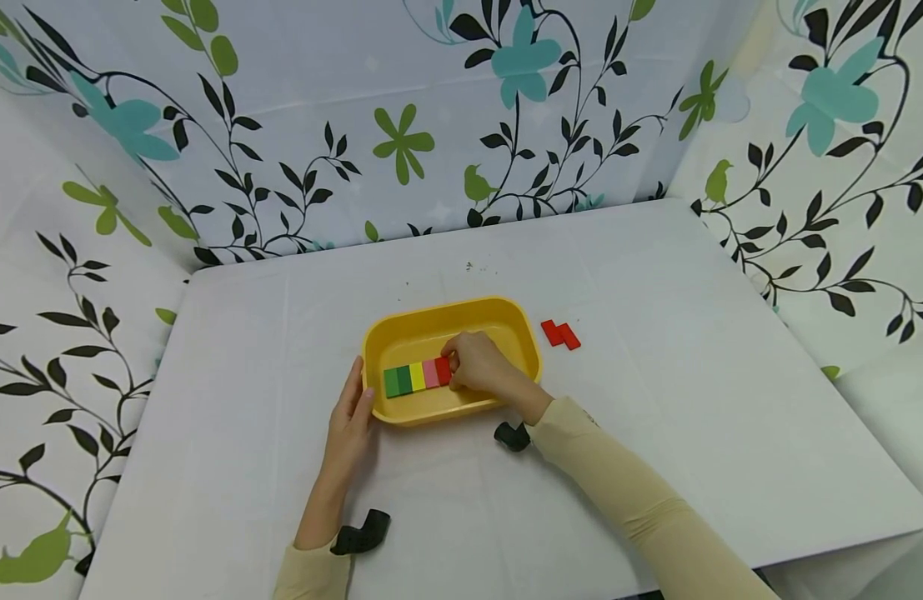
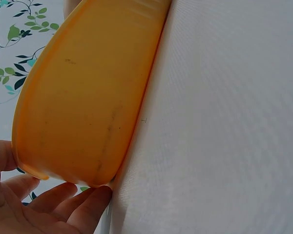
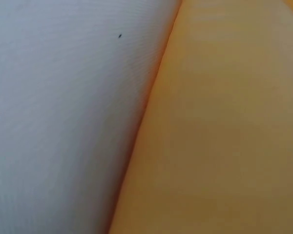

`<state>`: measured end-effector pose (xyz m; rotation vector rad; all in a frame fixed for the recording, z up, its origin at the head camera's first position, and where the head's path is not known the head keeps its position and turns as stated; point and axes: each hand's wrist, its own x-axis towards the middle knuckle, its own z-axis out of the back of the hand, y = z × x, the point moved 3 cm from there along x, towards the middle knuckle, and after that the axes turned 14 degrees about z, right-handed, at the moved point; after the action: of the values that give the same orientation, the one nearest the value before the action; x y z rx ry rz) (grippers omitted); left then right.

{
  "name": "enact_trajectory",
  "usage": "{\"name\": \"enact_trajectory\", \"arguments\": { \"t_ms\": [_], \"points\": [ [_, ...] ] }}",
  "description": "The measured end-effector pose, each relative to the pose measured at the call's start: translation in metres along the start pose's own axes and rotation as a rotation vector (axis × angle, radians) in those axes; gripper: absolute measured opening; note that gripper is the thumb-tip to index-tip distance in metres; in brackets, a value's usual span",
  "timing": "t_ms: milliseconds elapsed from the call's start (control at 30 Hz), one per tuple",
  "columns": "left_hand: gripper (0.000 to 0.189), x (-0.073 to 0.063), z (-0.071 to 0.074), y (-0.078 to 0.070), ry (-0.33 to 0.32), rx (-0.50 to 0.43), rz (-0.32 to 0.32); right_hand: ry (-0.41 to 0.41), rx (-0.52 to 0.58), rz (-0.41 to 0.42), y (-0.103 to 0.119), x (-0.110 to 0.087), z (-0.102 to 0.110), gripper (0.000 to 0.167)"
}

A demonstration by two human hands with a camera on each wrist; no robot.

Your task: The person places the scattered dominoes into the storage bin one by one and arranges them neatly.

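A yellow tray lies on the white table. Inside it, a row of small rectangular blocks runs left to right: light green, darker green, yellow, pink and red. My right hand reaches into the tray and pinches the red block at the row's right end; its fingers partly cover that block. At the tray's left end my left hand holds the rim, thumb at the edge and fingertips against the outer wall. The right wrist view shows only tray wall and tablecloth.
Two red blocks lie touching on the table, right of the tray. Small dark specks mark the cloth behind it. Each wrist wears a black camera mount. Leaf-patterned curtains rise at the table's back and sides.
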<state>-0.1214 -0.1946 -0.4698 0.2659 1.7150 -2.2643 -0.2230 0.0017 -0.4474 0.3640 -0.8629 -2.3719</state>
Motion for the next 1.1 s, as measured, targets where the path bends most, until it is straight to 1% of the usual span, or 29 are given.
{"name": "enact_trajectory", "arguments": {
  "t_ms": [167, 333, 600, 733, 900, 1100],
  "points": [
    [0.055, -0.0007, 0.0002, 0.0001, -0.001, -0.007, -0.004, 0.001, 0.008, -0.001, 0.0013, -0.0005, 0.0, 0.04],
    [0.055, -0.0007, 0.0005, 0.001, 0.005, -0.009, 0.007, 0.003, 0.017, -0.011, 0.0026, -0.0007, 0.0001, 0.038],
    [0.055, -0.0012, 0.0007, 0.0005, 0.003, -0.023, -0.006, 0.002, 0.035, -0.001, 0.0031, -0.0005, 0.0007, 0.038],
    [0.054, -0.0007, 0.001, 0.0012, 0.002, -0.022, -0.001, 0.001, 0.037, 0.006, 0.0033, -0.0006, 0.001, 0.037],
    [0.055, 0.0003, 0.0007, 0.0019, -0.004, -0.02, -0.007, 0.002, 0.041, 0.008, 0.0024, -0.0007, 0.0006, 0.038],
    [0.054, 0.0002, 0.0004, 0.0012, 0.006, -0.025, -0.012, 0.008, 0.066, 0.0, 0.0001, -0.0015, 0.0007, 0.04]
  ]
}}
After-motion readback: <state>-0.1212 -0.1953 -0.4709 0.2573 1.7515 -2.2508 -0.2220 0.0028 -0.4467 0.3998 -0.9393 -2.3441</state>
